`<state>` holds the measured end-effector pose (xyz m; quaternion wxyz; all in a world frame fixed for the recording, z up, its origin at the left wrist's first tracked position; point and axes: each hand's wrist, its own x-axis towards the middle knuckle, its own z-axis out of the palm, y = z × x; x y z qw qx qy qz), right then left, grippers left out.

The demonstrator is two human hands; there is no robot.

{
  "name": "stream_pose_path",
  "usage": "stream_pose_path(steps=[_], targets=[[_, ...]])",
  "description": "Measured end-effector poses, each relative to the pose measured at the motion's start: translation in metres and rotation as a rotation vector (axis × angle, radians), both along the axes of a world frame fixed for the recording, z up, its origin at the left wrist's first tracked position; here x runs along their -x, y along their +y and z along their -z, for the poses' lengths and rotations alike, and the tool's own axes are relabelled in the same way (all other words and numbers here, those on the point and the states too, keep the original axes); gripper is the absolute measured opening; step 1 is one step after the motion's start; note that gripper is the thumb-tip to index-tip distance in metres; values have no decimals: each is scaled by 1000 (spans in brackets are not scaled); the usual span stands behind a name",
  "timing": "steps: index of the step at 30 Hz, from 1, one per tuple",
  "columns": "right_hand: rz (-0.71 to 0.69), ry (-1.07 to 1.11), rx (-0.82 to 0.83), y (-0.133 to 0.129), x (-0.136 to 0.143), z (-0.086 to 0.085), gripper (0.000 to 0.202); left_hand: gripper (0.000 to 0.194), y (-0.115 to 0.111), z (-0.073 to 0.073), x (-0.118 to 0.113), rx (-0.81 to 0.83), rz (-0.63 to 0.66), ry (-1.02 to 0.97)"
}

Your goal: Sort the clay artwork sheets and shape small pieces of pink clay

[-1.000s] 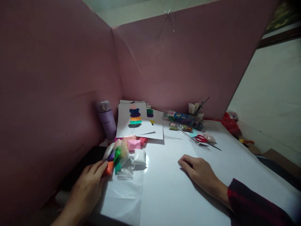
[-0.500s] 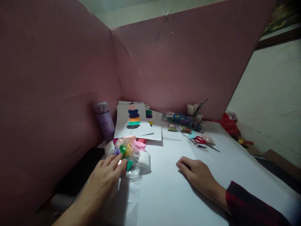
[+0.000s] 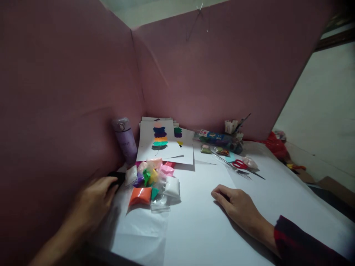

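Observation:
My left hand [image 3: 93,203] is at the table's left edge, left of a heap of small coloured packets [image 3: 152,177]. It is slightly blurred, its fingers bent, and whatever its fingertips hold, if anything, is hidden. An orange packet [image 3: 140,195] lies at the near left of the heap, over a clear plastic sheet [image 3: 141,232]. A white packet [image 3: 172,186] is on the heap's right side. My right hand [image 3: 235,203] rests on the white table [image 3: 199,218], its fingers curled loosely in, with nothing visible in it.
A purple bottle [image 3: 125,142] stands behind the heap, beside painted paper sheets [image 3: 144,144]. Farther right lie red-handled scissors [image 3: 240,164], small packets [image 3: 205,149], a plastic bag of supplies [image 3: 213,138] and brushes [image 3: 244,122]. Pink panels [image 3: 208,74] rise behind.
My left hand has moved left, off the packets, and the orange packet now shows at the near side of the heap. The whole view has shifted slightly. My right hand stays resting.

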<state>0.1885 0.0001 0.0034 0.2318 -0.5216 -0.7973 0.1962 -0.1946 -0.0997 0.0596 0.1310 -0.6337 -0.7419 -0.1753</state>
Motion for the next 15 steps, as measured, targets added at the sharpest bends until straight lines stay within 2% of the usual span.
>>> stream_pose_path(steps=[2, 4, 7, 9, 15], targets=[[1, 2, 7, 0, 0, 0, 27, 43, -3, 4, 23, 23, -70, -48], [5, -3, 15, 0, 0, 1, 27, 51, -9, 7, 35, 44, -146, -38], [8, -11, 18, 1, 0, 1, 27, 60, -17, 9, 33, 108, -218, -56], [7, -17, 17, 1, 0, 1, 27, 63, -19, 10, 26, 137, -223, -89], [2, -22, 38, -2, 0, -4, 29, 70, -10, 16, 21, 126, -237, -66]])
